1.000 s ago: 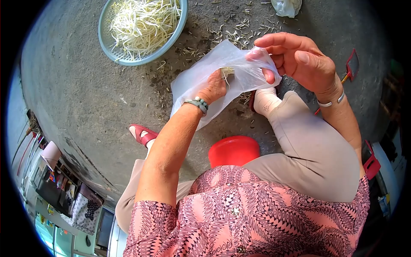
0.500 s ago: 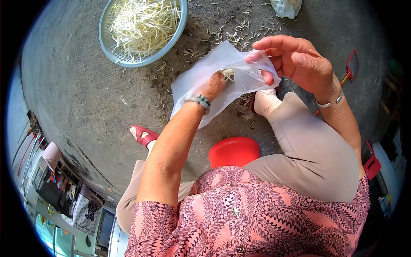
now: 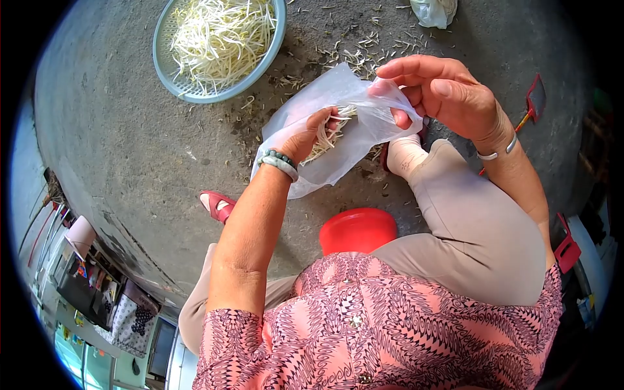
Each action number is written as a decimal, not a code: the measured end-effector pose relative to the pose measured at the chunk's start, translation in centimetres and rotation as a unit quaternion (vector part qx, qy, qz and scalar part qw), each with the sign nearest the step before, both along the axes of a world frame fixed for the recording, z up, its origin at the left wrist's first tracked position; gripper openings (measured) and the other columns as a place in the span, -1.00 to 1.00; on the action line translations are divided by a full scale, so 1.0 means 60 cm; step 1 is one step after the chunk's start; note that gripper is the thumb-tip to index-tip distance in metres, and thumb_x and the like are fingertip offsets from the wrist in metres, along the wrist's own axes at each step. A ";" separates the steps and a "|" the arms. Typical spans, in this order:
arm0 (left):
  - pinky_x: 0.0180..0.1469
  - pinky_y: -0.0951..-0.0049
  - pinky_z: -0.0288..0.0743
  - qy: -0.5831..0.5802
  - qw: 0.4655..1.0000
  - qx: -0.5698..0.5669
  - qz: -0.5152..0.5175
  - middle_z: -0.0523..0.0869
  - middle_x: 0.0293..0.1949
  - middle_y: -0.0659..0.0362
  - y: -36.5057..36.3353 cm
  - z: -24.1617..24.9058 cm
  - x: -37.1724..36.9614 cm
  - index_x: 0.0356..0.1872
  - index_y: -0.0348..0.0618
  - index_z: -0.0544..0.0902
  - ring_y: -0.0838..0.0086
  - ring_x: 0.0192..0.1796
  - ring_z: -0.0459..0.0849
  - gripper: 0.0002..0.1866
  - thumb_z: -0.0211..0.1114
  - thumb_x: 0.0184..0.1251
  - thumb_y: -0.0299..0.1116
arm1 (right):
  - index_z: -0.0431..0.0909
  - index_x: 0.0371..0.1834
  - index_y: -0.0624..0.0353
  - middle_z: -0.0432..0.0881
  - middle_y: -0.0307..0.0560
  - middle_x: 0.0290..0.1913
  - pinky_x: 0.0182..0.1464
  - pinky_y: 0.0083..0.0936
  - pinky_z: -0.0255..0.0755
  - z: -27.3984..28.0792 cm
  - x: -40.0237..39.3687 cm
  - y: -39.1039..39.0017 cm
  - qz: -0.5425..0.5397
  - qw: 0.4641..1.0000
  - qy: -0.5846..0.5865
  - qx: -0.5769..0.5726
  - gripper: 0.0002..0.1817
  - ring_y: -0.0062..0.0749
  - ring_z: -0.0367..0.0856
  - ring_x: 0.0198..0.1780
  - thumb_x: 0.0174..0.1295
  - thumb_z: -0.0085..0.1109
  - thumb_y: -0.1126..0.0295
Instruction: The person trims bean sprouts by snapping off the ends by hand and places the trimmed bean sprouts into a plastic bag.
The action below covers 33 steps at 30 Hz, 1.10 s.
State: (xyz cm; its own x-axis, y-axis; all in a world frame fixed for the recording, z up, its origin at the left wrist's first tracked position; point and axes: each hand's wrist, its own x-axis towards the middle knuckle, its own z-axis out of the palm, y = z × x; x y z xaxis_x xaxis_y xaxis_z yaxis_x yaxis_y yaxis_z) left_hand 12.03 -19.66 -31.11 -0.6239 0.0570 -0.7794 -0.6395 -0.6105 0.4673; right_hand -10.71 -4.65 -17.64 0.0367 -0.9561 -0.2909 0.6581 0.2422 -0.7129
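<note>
My left hand [image 3: 313, 133], with green beads and a pale bangle at the wrist, has its fingers closed on bean sprouts [image 3: 330, 135] at the mouth of a translucent plastic bag [image 3: 348, 159]. My right hand [image 3: 442, 94] holds the bag's far side, the film stretched over some of its fingers, while its thumb stays apart. More pale sprouts [image 3: 224, 42] fill a light blue round basket [image 3: 170, 73] on the floor at the upper left. The bag's bottom part lies under my left hand and wrist.
Bits of sprout litter the concrete floor [image 3: 162, 149]. A red plastic stool [image 3: 357, 231] is between my legs. Another tied-looking bag [image 3: 434, 10] lies at the top, a red fly swatter [image 3: 535, 97] at the right, and cluttered household things at the lower left.
My left hand has drawn back toward the left, out of the bag's fold, and sprouts now show at its fingers. My right hand has shifted slightly left.
</note>
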 end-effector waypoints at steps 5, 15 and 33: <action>-0.28 0.52 0.53 0.035 0.980 0.137 0.143 0.67 -0.25 0.16 0.011 0.026 0.008 -0.21 -0.13 0.52 0.42 -0.19 0.68 -0.76 0.14 0.37 -0.16 | 0.30 0.25 0.41 0.54 0.10 0.09 0.01 -0.50 0.48 0.001 0.003 -0.007 -0.004 1.000 -0.005 0.000 -0.45 -0.44 0.59 -0.15 0.31 -0.03 0.22; -0.54 0.63 0.47 0.053 0.961 0.176 0.207 0.62 -0.46 0.21 0.028 0.168 0.053 -0.21 -0.22 0.55 0.50 -0.46 0.62 -0.79 0.22 0.30 -0.27 | 0.39 0.20 0.33 0.61 -0.10 -0.10 -0.13 -0.60 0.48 -0.009 -0.002 -0.023 -0.007 0.990 0.134 0.040 -0.53 -0.56 0.59 -0.25 0.34 -0.05 0.23; -0.61 0.60 0.30 0.374 0.795 0.324 0.350 0.48 -0.48 0.26 0.037 0.577 0.187 -0.16 -0.23 0.50 0.63 -0.53 0.43 -0.74 -0.09 0.48 -0.27 | 0.46 0.14 0.26 0.61 0.04 -0.01 0.03 -0.43 0.46 0.386 0.190 -0.044 0.199 0.854 0.470 -0.102 -0.51 -0.38 0.57 -0.02 0.21 0.14 0.20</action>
State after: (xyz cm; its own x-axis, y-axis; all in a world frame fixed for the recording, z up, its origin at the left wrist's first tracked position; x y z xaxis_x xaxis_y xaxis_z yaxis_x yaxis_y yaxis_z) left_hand 23.22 -17.44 3.50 -0.9550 -0.2702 -0.1227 0.2724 -0.9622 -0.0014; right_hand 0.68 -7.31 5.50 0.2132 -0.9564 -0.1997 -0.3346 0.1206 -0.9346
